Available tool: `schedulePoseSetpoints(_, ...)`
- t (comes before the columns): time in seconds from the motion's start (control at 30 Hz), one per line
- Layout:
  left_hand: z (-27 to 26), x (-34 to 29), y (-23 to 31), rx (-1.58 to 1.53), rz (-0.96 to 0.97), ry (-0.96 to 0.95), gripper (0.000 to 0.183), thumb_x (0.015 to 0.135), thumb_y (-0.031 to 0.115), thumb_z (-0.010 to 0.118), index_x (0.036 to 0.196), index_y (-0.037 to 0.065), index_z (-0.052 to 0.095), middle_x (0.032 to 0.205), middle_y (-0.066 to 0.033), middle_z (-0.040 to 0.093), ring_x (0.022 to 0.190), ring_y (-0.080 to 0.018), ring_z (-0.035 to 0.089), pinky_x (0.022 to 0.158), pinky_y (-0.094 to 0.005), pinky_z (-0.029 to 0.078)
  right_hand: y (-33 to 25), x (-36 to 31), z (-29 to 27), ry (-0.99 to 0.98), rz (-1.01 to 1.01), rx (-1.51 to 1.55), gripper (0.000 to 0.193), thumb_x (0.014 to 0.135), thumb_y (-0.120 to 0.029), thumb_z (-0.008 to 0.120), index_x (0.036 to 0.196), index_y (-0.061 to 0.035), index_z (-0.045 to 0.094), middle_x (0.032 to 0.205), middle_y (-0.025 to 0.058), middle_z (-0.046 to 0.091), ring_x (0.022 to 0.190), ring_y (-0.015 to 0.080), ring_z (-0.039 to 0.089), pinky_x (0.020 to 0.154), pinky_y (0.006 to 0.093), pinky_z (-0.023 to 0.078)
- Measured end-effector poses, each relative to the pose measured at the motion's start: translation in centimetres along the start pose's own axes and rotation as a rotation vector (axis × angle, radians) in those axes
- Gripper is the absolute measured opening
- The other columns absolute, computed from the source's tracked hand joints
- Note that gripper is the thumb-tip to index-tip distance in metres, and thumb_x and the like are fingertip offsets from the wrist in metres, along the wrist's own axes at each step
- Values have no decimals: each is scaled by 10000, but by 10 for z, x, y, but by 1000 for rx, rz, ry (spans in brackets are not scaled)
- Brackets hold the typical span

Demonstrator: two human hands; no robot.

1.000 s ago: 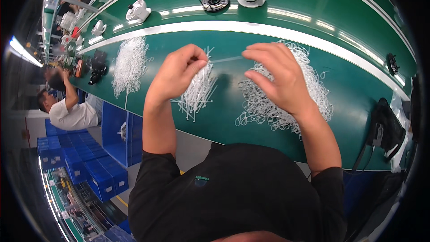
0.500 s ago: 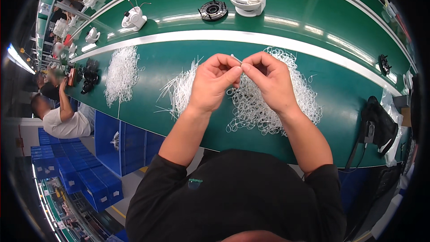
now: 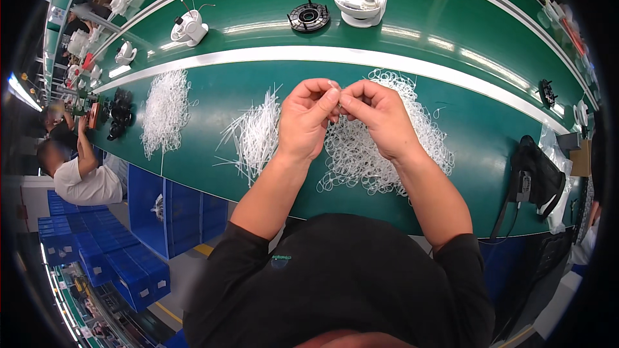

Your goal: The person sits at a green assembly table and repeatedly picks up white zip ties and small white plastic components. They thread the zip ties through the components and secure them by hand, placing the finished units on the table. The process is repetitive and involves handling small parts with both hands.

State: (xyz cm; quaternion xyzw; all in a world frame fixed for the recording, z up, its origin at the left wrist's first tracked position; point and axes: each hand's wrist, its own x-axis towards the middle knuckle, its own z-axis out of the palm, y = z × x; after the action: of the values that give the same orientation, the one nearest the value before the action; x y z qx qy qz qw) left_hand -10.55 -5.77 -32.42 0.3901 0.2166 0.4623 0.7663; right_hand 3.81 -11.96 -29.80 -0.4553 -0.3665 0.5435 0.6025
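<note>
My left hand (image 3: 302, 122) and my right hand (image 3: 382, 121) meet fingertip to fingertip above the green worktop. Between them they pinch a white cable tie (image 3: 331, 84); just its small end shows past my left thumb, and the fingers hide the rest. Beneath and beyond my right hand spreads a big heap of looped cable ties (image 3: 422, 135). A smaller bundle of straight cable ties (image 3: 255, 138) lies beside my left wrist. Farther left is another heap of white ties (image 3: 165, 113), many of them looped.
Behind a white rail, a green belt (image 3: 258, 9) carries white fan-like housings (image 3: 361, 5) and a black round base (image 3: 309, 17). A black bag (image 3: 535, 177) lies at the right. Blue crates (image 3: 138, 274) stand at lower left, near a person in a white shirt (image 3: 87, 180).
My fingertips have drawn closer over the cable tie, and my left thumb now points more upward. Less of the tie shows. The whole view has shifted slightly.
</note>
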Motion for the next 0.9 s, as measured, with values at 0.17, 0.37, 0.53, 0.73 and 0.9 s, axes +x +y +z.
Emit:
schedulePoseSetpoints(0.17, 2, -2, -1, 212, 107, 65, 101, 930, 48, 661, 1005, 3, 609, 946, -104, 691, 694, -114, 633, 584, -233, 516, 5, 1, -3, 42, 33, -90, 108, 905, -99, 685, 914, 7, 667, 831, 36, 677, 765, 91, 604, 709, 244, 494)
schedulePoseSetpoints(0.37, 8, -3, 3, 403, 128, 195, 113, 909, 27, 679, 987, -26, 616, 858, -82, 698, 661, -88, 648, 563, -216, 540, 11, 0, 7, 287, -467, -495, 203, 843, -41, 715, 1033, 7, 661, 845, 66, 700, 770, 119, 647, 726, 253, 519)
schedulePoseSetpoints(0.53, 7, -7, -3, 401, 92, 152, 118, 910, 33, 683, 990, -44, 642, 853, -76, 694, 680, -92, 659, 586, -225, 562, 15, 2, 8, 317, -500, -386, 211, 837, -25, 719, 1039, -7, 660, 852, 83, 706, 755, 126, 660, 699, 270, 531)
schedulePoseSetpoints(0.73, 9, -7, -1, 374, 78, 162, 127, 917, 34, 676, 1008, -49, 644, 867, -84, 697, 695, -99, 663, 597, -235, 571, 13, 3, 3, 293, -667, -756, 136, 819, -1, 720, 950, -30, 696, 804, 92, 679, 683, 191, 669, 600, 297, 523)
schedulePoseSetpoints(0.9, 7, -6, 0, 334, 97, 179, 145, 920, 36, 672, 1029, -53, 635, 873, -86, 693, 710, -104, 665, 614, -244, 577, 11, 1, 6, 281, -681, -769, 112, 812, 8, 715, 915, -35, 705, 777, 95, 669, 666, 212, 670, 572, 307, 519)
